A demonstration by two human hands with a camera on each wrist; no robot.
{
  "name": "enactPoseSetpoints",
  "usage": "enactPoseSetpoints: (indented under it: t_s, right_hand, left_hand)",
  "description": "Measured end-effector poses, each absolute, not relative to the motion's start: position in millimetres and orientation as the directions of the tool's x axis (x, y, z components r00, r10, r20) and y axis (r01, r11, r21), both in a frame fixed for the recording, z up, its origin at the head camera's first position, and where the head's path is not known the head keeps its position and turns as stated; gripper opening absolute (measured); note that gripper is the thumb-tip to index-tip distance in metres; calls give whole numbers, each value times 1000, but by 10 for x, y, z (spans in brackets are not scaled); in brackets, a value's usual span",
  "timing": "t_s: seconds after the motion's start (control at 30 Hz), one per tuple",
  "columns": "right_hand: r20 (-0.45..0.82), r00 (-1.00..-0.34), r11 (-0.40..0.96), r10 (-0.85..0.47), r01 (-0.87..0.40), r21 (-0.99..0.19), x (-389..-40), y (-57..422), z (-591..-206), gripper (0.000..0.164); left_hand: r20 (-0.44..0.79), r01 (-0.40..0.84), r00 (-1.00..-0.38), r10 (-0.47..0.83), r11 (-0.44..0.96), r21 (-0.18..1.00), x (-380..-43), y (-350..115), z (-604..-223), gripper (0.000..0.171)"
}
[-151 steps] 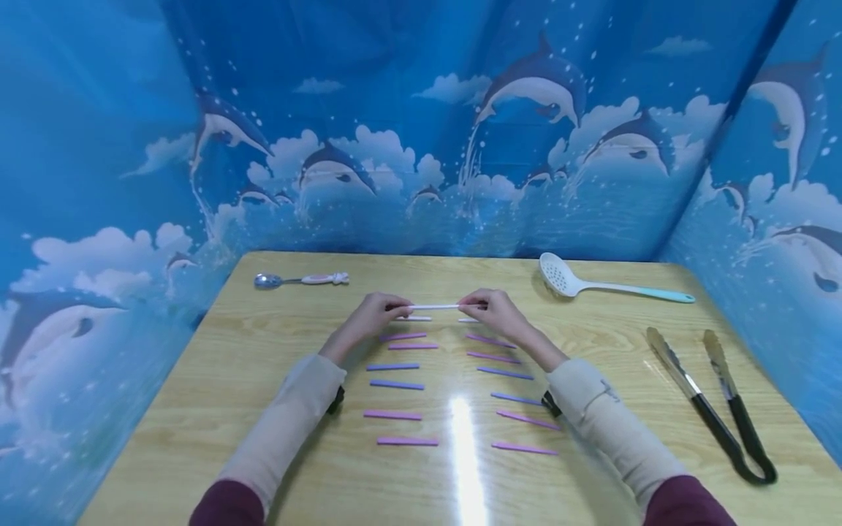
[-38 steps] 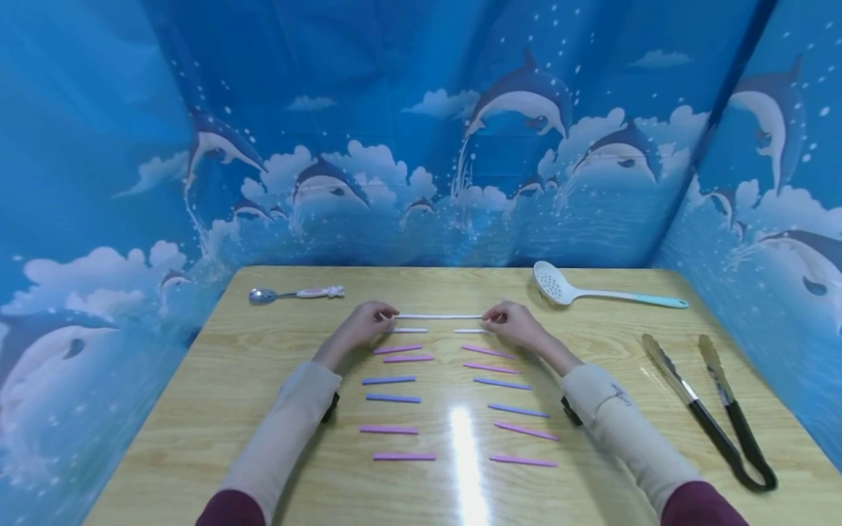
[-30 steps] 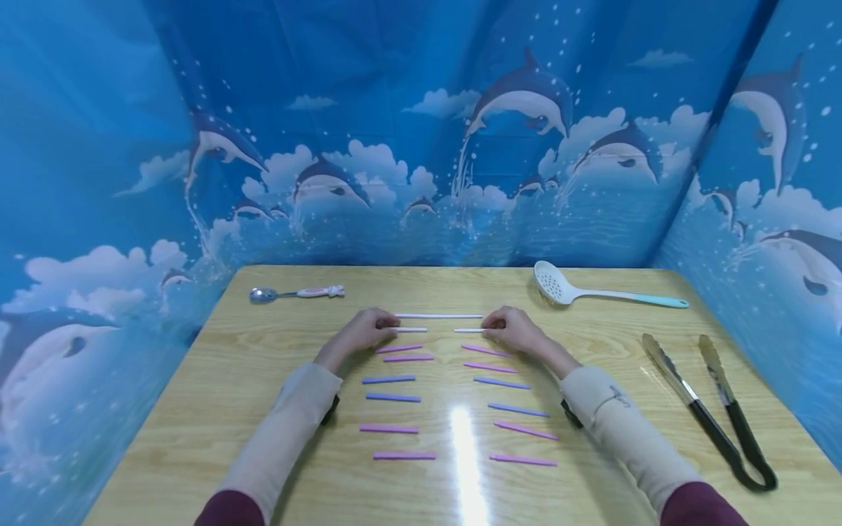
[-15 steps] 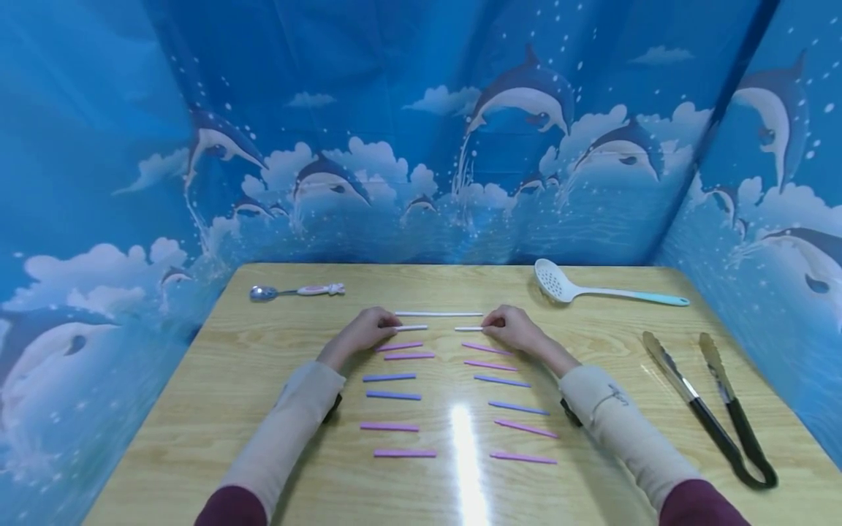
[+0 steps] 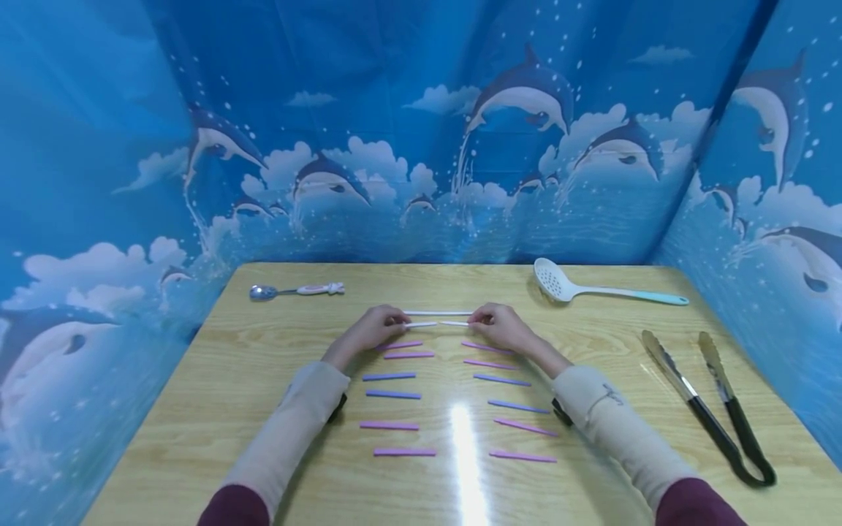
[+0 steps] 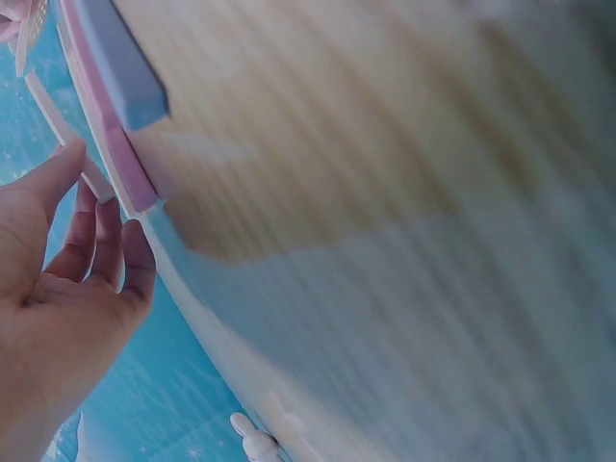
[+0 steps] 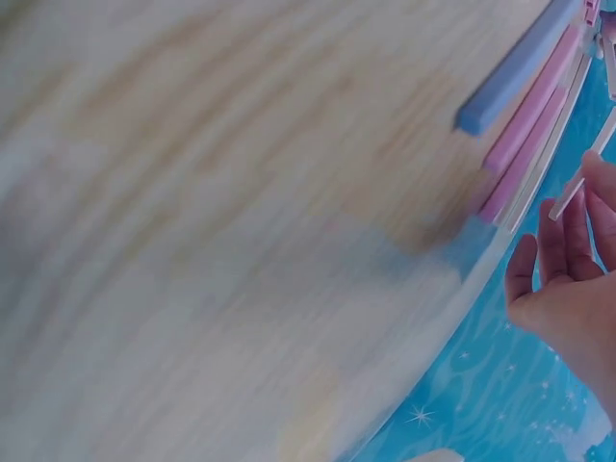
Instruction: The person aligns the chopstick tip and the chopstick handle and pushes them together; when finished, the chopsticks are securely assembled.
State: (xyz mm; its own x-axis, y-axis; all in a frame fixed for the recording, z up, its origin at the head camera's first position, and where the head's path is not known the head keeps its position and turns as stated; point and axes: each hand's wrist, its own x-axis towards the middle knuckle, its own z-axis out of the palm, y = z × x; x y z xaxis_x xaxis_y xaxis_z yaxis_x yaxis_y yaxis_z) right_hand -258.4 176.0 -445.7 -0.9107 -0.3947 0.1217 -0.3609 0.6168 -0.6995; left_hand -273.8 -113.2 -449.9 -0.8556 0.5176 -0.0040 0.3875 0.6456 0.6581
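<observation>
My left hand pinches a short white stick between thumb and fingers. Opposite it, my right hand pinches another short white stick. The inner ends of both sticks nearly meet, level with each other; whether they touch I cannot tell. Just behind them lies a longer white stick on the table. In the left wrist view the held stick slants up from my fingertips. The right wrist view has its stick between thumb and fingers, clear of the tabletop.
Nearer me, pink sticks and blue sticks lie in two columns on the wooden table. A spoon lies back left. Back right is a white skimmer; black-handled tongs lie at right.
Earlier both hands held the long white stick, then set it down at the back. They took hold of the two short white sticks and brought them inward, end towards end.
</observation>
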Motion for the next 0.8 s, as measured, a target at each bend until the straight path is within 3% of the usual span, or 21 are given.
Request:
enactPoseSetpoints:
  t_s: [0.4,0.8]
  right_hand:
    - [152,-901,606,-407,-391,-693,-2580,1719,-4461,8]
    - [92,-898,630,-430,-372,-682,-2573,1728,-4387,12]
  left_hand:
    - [-3,370,-862,507,633,680,-2735,-1081,-4481,20]
    - [29,379,-865,502,613,694,-2711,-1097,-4480,20]
